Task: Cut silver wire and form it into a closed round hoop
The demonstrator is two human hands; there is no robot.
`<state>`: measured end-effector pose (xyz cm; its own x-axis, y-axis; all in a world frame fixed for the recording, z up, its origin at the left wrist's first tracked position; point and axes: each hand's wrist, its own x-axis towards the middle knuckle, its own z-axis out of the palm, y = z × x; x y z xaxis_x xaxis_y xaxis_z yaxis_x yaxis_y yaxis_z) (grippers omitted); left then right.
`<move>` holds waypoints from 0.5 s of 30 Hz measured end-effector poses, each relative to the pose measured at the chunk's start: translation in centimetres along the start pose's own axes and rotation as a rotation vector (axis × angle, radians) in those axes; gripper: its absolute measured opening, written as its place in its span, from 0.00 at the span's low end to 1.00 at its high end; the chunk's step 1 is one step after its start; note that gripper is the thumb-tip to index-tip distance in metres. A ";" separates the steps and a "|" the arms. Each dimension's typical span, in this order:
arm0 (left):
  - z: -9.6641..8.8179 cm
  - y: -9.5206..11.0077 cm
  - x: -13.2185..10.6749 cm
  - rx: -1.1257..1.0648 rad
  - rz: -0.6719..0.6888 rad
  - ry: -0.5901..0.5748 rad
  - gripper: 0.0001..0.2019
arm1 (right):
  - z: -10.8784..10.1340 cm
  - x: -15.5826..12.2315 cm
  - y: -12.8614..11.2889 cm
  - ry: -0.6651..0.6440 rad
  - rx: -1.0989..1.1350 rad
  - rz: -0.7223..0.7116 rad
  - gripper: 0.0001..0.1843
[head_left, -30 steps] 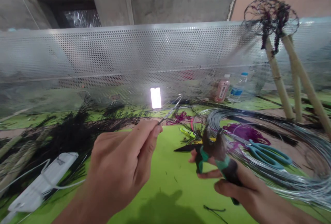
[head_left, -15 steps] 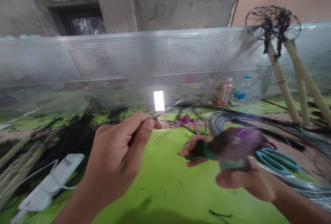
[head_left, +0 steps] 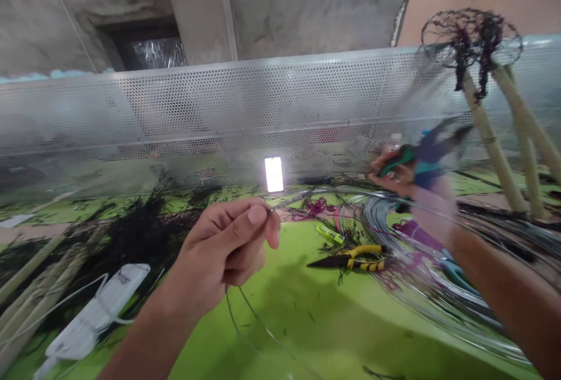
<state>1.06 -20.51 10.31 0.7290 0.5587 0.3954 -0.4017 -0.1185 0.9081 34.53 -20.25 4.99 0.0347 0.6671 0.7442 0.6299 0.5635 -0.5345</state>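
Note:
My left hand (head_left: 232, 239) is closed in a pinch, with a small dark tip just showing at the fingertips. Thin wires (head_left: 256, 314) hang out below the same hand and seem to be held in it. Off to the right, my right hand (head_left: 421, 193), smeared by motion, is wrapped round a green-handled plier-like tool (head_left: 432, 149). Its two dark jaws look spread and point up and right; their exact kind is blurred. Between the hands, yellow-and-black long-nose pliers (head_left: 350, 258) lie on the green tabletop (head_left: 302, 327).
A large wire coil (head_left: 381, 222) spreads along the right, near blue-handled scissors (head_left: 458, 275). A lit phone (head_left: 274, 174) stands by the perforated metal screen (head_left: 245, 105). Black netting (head_left: 135, 234) and a white power strip (head_left: 99, 313) lie left. Wooden poles (head_left: 493, 140) rise at right.
My right hand has swung up and right with the green-handled tool, uncovering the yellow-and-black pliers. My left hand has shifted slightly right and down; the wires now hang below it.

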 end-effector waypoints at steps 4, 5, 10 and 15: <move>1.1 -1.9 0.5 -0.198 -0.085 -0.055 0.15 | 3.9 -1.6 -2.3 -0.081 0.045 0.029 0.18; 1.3 -2.2 0.5 -0.217 -0.101 -0.041 0.15 | 4.7 -2.0 -3.2 -0.117 0.043 0.013 0.20; 2.0 -3.0 0.6 -0.192 -0.088 0.002 0.15 | 7.0 -3.6 -6.3 -0.194 0.003 -0.189 0.25; 2.0 -3.6 0.4 -0.128 -0.016 0.010 0.14 | 7.2 -4.1 -6.5 -0.132 -0.012 -0.170 0.23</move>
<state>3.95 -21.47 7.46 0.7305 0.5681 0.3789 -0.4581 -0.0037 0.8889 24.72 -23.09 2.54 -0.1746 0.6215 0.7637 0.6269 0.6683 -0.4005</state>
